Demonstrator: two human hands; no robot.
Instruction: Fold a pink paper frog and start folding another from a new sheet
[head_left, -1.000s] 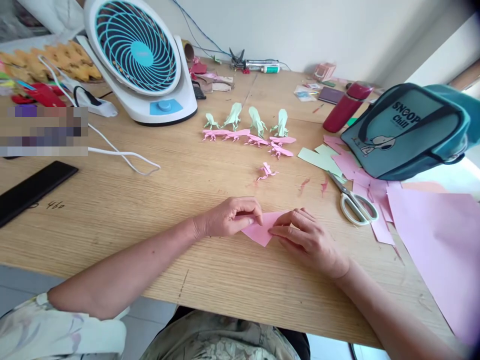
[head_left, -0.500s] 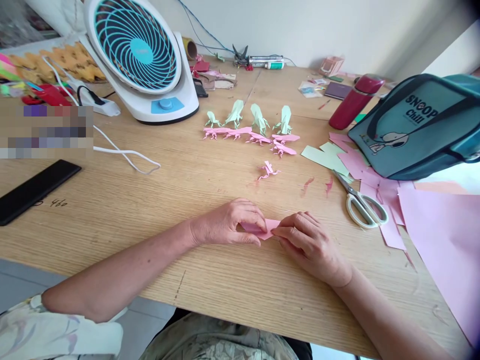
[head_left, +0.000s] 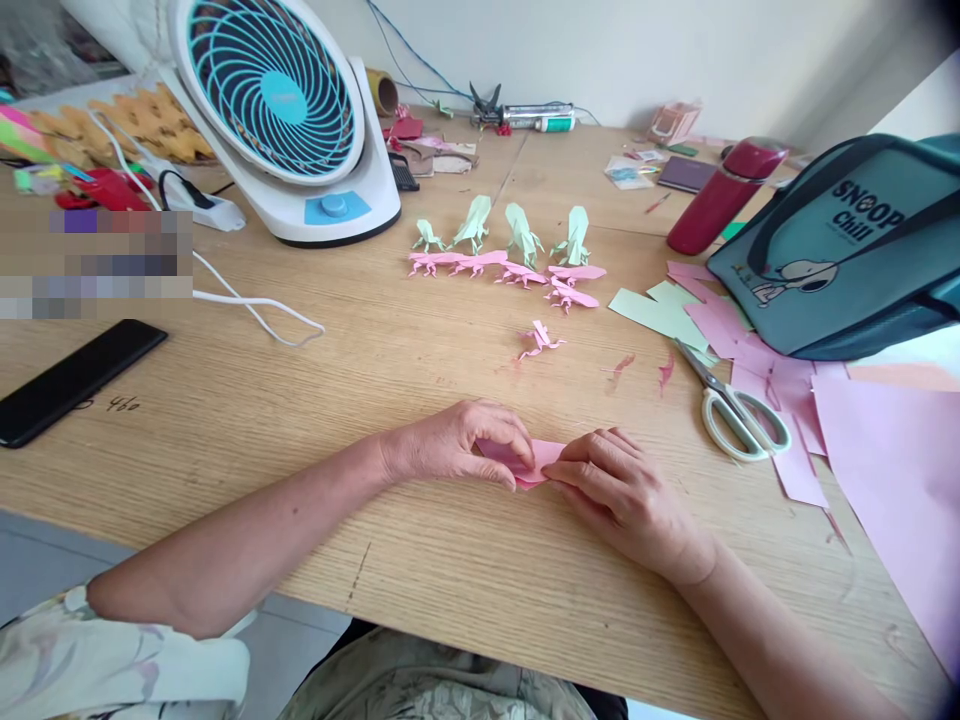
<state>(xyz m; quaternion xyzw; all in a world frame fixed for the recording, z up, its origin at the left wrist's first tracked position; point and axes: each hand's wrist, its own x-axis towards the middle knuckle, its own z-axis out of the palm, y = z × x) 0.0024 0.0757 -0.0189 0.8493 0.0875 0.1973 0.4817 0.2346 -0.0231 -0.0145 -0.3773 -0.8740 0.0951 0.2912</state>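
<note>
A small folded piece of pink paper (head_left: 534, 460) lies at the near part of the desk between my hands. The curved fingers of my left hand (head_left: 480, 442) hold its left side, with the thumb along the near edge. My right hand (head_left: 626, 495) pinches its right end between thumb and fingers; that corner is hidden. Beyond my hands stands a small pink folded-paper figure (head_left: 538, 338). Farther back are several pink paper insects (head_left: 517, 272) in a row and several pale green paper insects (head_left: 523, 235) behind them.
Scissors (head_left: 739, 410) with white handles lie on the right among pink paper pieces (head_left: 799, 470) and green paper strips (head_left: 660, 312). A teal bag (head_left: 840, 250) and a red flask (head_left: 724, 195) stand behind. On the left are a fan (head_left: 285, 110) and a black phone (head_left: 79, 380).
My left fingers have lifted and spread slightly, showing more of the pink paper. My right hand keeps its pinch at the right end. The view has shifted a little.
</note>
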